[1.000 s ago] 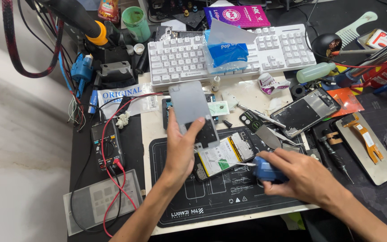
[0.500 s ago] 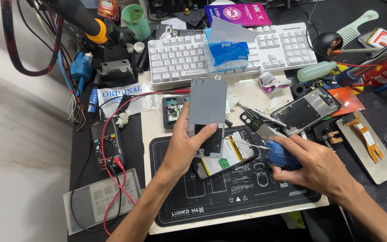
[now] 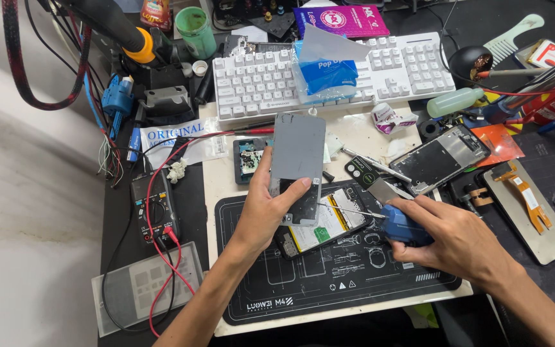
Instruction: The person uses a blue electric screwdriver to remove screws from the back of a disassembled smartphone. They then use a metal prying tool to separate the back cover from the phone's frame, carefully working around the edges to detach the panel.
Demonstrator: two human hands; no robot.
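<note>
You're mid-teardown — left hand [image 3: 266,212] pinches the grey back cover [image 3: 297,168], tilted up over the open phone [image 3: 322,225] on the mat [image 3: 354,283]. Right hand [image 3: 448,234] is wrapped around the blue screwdriver [image 3: 401,225], tip at the phone — next screw needs steady aim.

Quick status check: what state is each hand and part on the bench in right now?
left hand: gripping grey back cover, raised on edge
opened phone: lying flat, insides exposed
right hand: gripping blue screwdriver, tip at phone
multimeter: leads plugged in
</note>
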